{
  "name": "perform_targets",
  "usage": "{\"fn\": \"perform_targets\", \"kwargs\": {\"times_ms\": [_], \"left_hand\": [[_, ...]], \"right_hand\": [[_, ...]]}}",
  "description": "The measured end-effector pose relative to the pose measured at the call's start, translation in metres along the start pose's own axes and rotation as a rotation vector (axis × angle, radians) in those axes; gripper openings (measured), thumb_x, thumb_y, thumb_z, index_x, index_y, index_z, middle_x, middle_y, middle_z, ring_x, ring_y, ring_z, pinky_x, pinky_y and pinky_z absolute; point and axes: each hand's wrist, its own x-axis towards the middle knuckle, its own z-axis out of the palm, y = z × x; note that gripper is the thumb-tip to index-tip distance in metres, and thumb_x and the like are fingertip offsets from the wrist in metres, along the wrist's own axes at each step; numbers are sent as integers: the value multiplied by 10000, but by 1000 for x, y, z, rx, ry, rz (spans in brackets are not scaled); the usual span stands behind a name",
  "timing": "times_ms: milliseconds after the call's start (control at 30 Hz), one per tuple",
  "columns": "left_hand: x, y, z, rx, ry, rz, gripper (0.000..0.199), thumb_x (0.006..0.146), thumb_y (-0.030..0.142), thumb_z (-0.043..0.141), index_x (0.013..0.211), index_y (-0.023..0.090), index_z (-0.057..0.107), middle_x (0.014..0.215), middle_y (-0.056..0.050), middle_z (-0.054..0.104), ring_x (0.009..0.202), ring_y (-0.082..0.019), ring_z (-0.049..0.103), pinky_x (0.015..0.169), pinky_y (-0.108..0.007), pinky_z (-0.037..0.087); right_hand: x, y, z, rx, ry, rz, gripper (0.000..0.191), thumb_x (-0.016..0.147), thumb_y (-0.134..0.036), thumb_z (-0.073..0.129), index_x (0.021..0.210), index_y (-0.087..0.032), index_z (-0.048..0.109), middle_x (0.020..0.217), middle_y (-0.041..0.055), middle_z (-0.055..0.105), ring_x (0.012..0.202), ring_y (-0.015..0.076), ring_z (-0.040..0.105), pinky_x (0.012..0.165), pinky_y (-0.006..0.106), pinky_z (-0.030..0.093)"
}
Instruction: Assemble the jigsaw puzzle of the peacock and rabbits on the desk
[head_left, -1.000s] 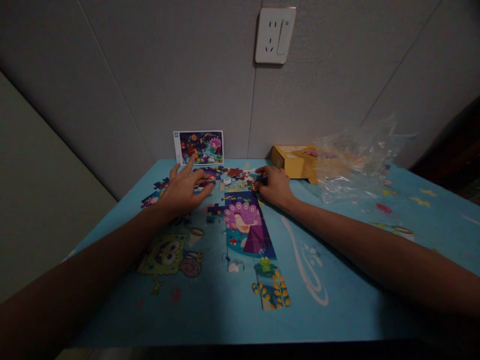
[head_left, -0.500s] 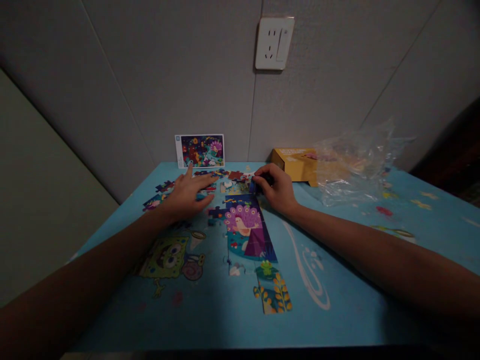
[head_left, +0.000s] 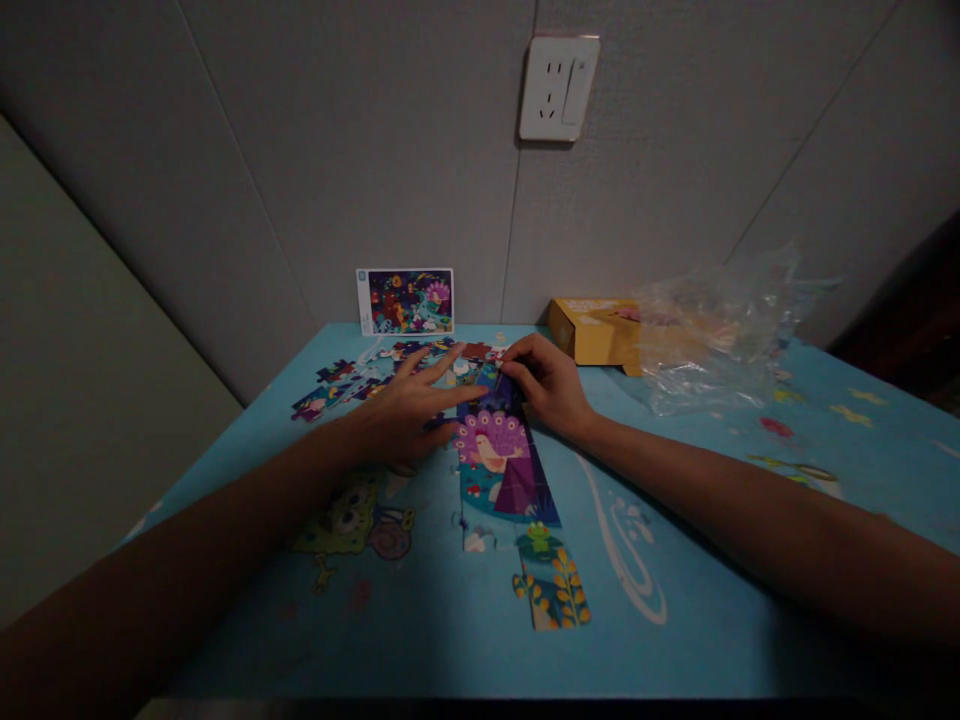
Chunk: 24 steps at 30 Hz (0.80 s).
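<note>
My right hand (head_left: 551, 385) pinches the far edge of a dark blue puzzle piece (head_left: 496, 382), which lies against the top of the joined puzzle (head_left: 495, 455). That section shows a purple peacock, with a frog and yellow leaves at its near end. Fingers spread, my left hand (head_left: 412, 408) lies low over the table beside the section's left edge, its fingertips reaching toward the dark blue piece. Loose puzzle pieces (head_left: 319, 400) lie beyond and left of my left hand, some partly hidden under its fingers.
A picture card (head_left: 409, 300) leans against the wall at the back. To its right stand a yellow box (head_left: 596, 335) and a crumpled clear plastic bag (head_left: 705, 350). The blue tabletop (head_left: 420, 620) carries printed cartoon figures. A socket (head_left: 560, 88) is on the wall.
The dark blue piece has come down against the top of the peacock section, held by my right hand. My left hand has moved right, toward the section.
</note>
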Motion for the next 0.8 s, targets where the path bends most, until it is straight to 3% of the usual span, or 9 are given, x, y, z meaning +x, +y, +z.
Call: {"fn": "perform_targets", "kwargs": {"times_ms": [267,433,567,667,733,800], "left_hand": [[-14,-23,-15,141,179,-354,449,932,330,476,1347,199,586,1547,-137,400,1478,-322,254,1175,-570,195],[-13,-31,-13,162,7,-648,438,951,388,452,1281,188,659,1386,-144,578,1457,-405,257,1128,-638,254],[-11,-33,-10,151,-107,-795,468,927,484,494,1257,217,691,1424,-134,546,1447,-509,177,1075,-722,266],[-10,-28,-9,151,-72,-739,506,910,516,513,1298,226,660,1480,-117,496,1450,-531,112,1061,-774,208],[-9,-20,-7,84,-44,-557,516,928,427,507,1405,236,555,1490,-93,492,1473,-471,116,1101,-731,204],[-7,-9,-3,-20,-61,-288,537,928,326,507,1460,253,478,1512,-72,468,1494,-407,100,1139,-674,200]], "right_hand": [[3,12,1,87,55,111,117,860,-320,605,876,-205,606,829,23,625,754,162,567,661,285,446],[4,12,1,189,57,174,164,837,-361,636,872,-206,595,829,13,631,719,145,570,617,260,437],[4,7,2,279,34,207,192,822,-378,649,868,-205,581,813,-1,619,650,123,556,587,252,436],[3,5,2,272,26,162,177,826,-367,655,863,-208,588,826,2,616,697,134,579,638,266,466],[2,3,3,242,23,99,149,843,-348,652,857,-209,600,850,12,617,753,147,593,698,286,486],[1,2,3,227,17,47,122,863,-330,642,865,-212,609,863,18,614,786,155,596,731,299,494]]}}
